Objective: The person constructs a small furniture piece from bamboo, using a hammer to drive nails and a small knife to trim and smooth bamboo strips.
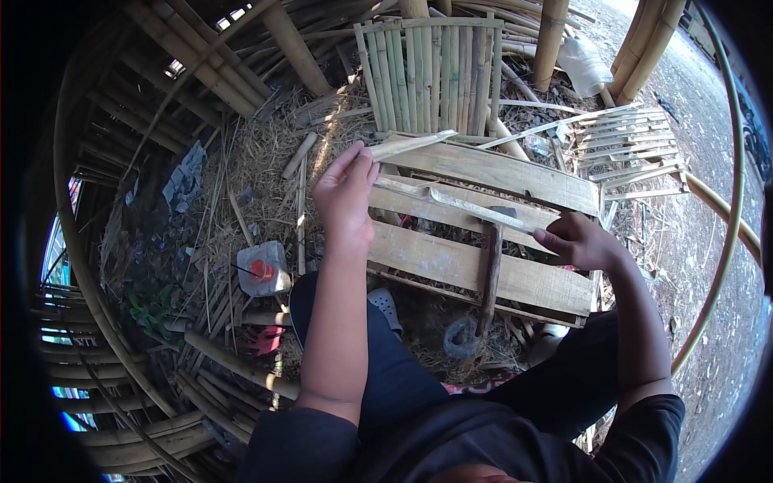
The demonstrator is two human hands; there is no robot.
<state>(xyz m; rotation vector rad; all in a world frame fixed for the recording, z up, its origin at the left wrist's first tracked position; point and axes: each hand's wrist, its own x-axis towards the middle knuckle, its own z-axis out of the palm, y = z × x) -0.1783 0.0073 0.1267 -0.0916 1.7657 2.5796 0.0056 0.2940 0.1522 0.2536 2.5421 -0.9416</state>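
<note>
My left hand (345,189) is raised over the left end of a slatted wooden bench, its fingers closed on a pale split bamboo strip (415,143) that points to the right. My right hand (586,241) grips the right end of a second long, thin bamboo strip (475,208), thumb on top. This strip slants across the bench up towards my left hand; whether its far end touches that hand I cannot tell. Below it a hammer (490,278) with a dark wooden handle lies across the planks (439,249), its head under the strip.
Beyond the bench stands a bamboo slat panel (431,76). Thin slats (628,149) lie at the right, near a plastic jug (584,66). A container with a red cap (262,270) sits at the left on straw-covered ground. Bamboo poles (241,366) lie lower left.
</note>
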